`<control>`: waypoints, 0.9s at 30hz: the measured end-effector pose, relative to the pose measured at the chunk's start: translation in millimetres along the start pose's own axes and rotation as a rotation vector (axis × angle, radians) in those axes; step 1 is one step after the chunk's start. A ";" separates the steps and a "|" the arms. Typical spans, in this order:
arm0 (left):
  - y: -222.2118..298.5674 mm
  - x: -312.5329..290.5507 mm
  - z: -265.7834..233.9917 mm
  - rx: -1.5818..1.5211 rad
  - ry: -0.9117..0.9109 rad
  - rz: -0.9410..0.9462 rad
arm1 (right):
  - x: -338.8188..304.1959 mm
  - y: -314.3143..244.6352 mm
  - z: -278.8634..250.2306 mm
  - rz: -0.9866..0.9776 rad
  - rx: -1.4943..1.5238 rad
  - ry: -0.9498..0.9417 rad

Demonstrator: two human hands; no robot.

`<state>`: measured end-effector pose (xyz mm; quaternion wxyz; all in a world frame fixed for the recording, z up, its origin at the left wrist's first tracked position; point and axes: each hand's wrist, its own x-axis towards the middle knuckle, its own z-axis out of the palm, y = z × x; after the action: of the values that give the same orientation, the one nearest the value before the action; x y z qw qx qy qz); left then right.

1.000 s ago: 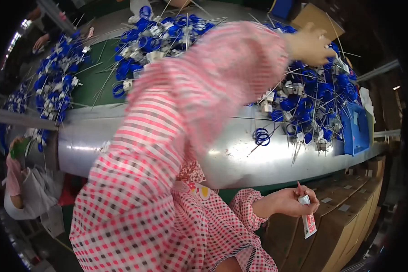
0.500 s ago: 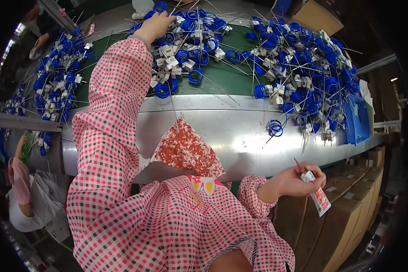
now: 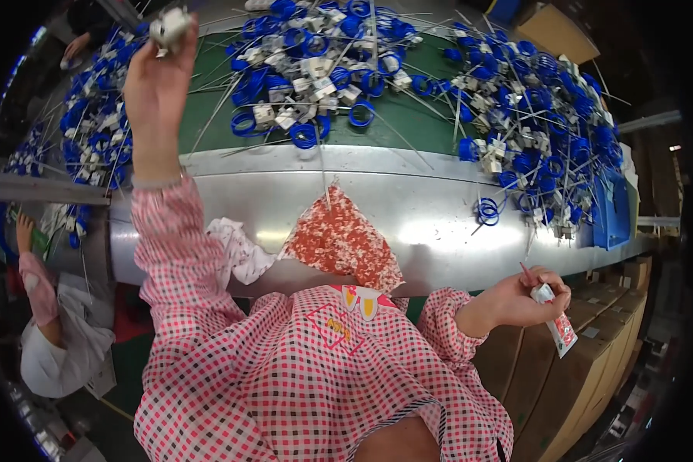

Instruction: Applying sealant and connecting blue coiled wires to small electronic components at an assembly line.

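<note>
My left hand (image 3: 159, 96) is raised at the upper left, its fingers closed around a small white-and-metal block (image 3: 171, 29) blurred by motion. Any coil or rod on that block cannot be made out. Lower right, my right hand (image 3: 525, 297) is wrapped round a small squeeze tube (image 3: 564, 336), white and red with a thin red nozzle pointing up. Between my arms, a red-and-white speckled cloth (image 3: 339, 239) lies on the metal bench edge. Beyond it is a heap of blue-coiled parts (image 3: 304, 137) with white blocks and thin metal rods.
Another pile of blue-coiled parts (image 3: 543, 165) covers the right side, next to a blue bin (image 3: 613, 208). A crumpled white cloth (image 3: 242, 250) lies by my left sleeve. Cardboard boxes (image 3: 566, 377) stand lower right. A co-worker's arm (image 3: 38, 285) shows at far left.
My left hand has come away from the middle heap to the left, now with a small block in it. My right hand still holds the tube, almost in the same place.
</note>
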<state>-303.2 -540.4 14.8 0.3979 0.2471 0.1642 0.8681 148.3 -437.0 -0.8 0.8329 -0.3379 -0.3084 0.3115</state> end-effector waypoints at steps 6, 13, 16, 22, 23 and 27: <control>-54.7 -110.0 36.2 0.217 0.025 -0.028 | -0.4 3.3 1.4 0.071 0.067 -0.012; -84.8 -126.7 28.5 -0.480 -0.212 -0.393 | 3.8 3.8 -7.1 0.093 0.094 -0.011; -124.8 -123.0 40.4 -0.456 -0.125 -0.562 | -1.1 -4.2 -3.1 0.061 0.086 0.041; -177.8 -154.9 97.8 -0.042 -0.105 -0.832 | -55.8 -22.8 36.8 -0.026 0.111 -0.407; -179.7 -158.2 109.2 -0.050 -0.066 -0.908 | -65.6 -25.9 39.9 -0.003 0.225 -0.443; -184.3 -159.5 139.9 -0.030 0.009 -1.114 | -88.0 -38.6 45.0 0.036 0.440 -0.446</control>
<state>-23.0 -535.2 -6.3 0.7995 0.1134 0.2593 0.5298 73.5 -506.6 27.8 0.7923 -0.0785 -0.4026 0.4516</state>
